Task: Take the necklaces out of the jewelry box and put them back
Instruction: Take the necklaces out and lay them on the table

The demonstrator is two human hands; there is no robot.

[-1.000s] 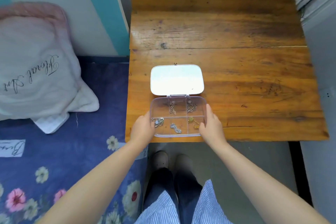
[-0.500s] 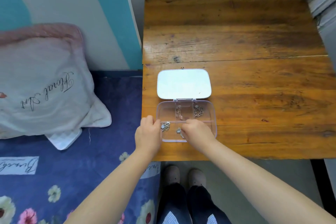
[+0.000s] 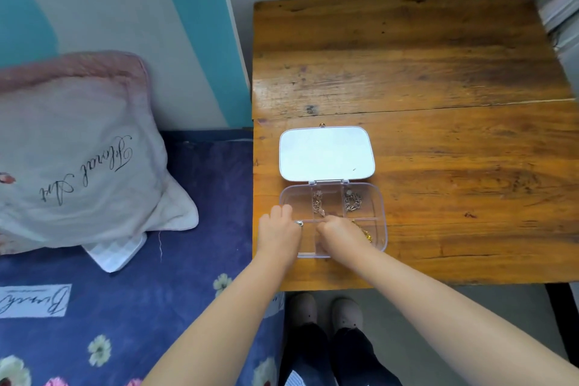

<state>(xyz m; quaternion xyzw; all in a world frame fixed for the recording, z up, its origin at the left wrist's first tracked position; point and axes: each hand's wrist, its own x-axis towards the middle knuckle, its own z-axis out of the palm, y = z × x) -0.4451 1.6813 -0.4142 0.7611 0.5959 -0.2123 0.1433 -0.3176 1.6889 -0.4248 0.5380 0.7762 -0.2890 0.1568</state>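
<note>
Hands (image 3: 279,233) (image 3: 340,233) cover the jewelry box's (image 3: 377,197) near compartments, each grip unreadable; pillow (image 3: 78,147) lies left.

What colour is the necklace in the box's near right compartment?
Gold; the necklace shows in the head view, partly covered by the right hand.

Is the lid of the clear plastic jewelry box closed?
No, the white lid lies flipped open flat on the wooden table behind the clear plastic jewelry box.
</note>
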